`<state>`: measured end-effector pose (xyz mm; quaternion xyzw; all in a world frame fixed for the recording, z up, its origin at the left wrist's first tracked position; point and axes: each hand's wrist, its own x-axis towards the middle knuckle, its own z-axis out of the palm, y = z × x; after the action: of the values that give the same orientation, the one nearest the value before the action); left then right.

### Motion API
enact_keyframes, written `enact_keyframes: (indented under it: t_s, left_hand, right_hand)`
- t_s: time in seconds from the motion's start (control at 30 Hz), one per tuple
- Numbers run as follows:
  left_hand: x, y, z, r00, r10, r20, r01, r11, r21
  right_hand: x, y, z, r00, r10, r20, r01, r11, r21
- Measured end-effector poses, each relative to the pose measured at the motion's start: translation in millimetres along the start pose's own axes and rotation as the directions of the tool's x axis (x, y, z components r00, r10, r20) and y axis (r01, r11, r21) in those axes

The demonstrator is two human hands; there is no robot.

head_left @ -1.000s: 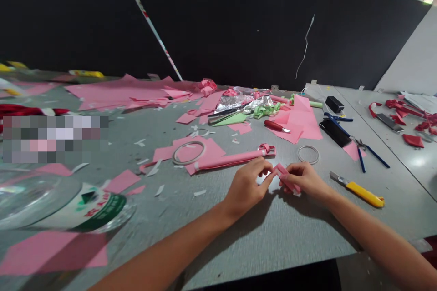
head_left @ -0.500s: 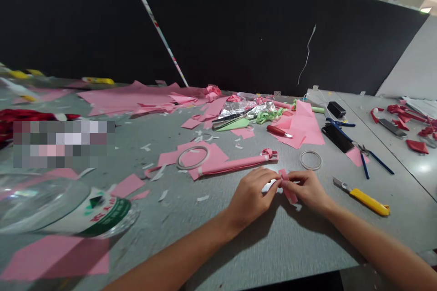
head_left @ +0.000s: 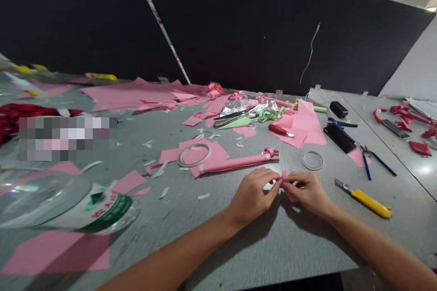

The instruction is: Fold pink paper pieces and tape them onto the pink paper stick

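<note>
A: Where's the workpiece?
B: The narrow pink paper strip (head_left: 285, 175) is between the fingertips of both hands, at the near side of the grey tabletop (head_left: 273, 250).
A: Grip?
B: Left hand (head_left: 256, 193) has thumb and forefinger pinched narrow on its edge. Right hand (head_left: 309, 191) pinches it from the other side, thumb in front. Fingers hide most of the strip, so I can't tell if it's folded.
A: Progress?
B: Mid-step, I'd say. The long rolled pink paper tube (head_left: 235, 163) lies just beyond the hands and looks formed: pale band at one end, small pink paper loop (head_left: 271, 152) at the other. Strip is apart from it. Can't judge how much remains.
A: Tools?
B: Yellow-handled utility knife (head_left: 371, 203) lies right of the hands, blade out. Flat grey ring (head_left: 302, 160) lies beyond the right hand. Blue-handled pliers (head_left: 381, 162) lie farther out, spread.
A: Containers?
B: One clear plastic bottle with a white-and-green label (head_left: 78, 209), on its side, far left. It's blurred; I can't make out any contents.
</note>
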<state>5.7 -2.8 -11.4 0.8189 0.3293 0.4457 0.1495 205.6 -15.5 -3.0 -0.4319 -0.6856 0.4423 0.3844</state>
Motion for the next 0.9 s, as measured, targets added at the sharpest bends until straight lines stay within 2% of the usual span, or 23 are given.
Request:
enact_keyframes:
  t_s: [0.33,0.67,0.9]
  left_hand:
    - [3.3,3.2,-5.2,0.993,-0.111,0.049,0.116,0.988,-0.103]
    - [4.7,3.3,-5.1,0.994,-0.089,0.065,0.095,0.991,-0.092]
    - [5.1,4.2,-5.6,0.984,-0.151,0.095,0.162,0.979,-0.127]
  right_hand:
    - [-0.5,-2.5,-2.1,0.999,0.037,0.020,-0.038,0.999,0.032]
    - [0.6,-4.6,-0.9,0.999,0.036,0.027,-0.036,0.999,0.008]
    - [0.7,-6.6,-2.4,0.996,0.061,0.060,-0.064,0.997,0.045]
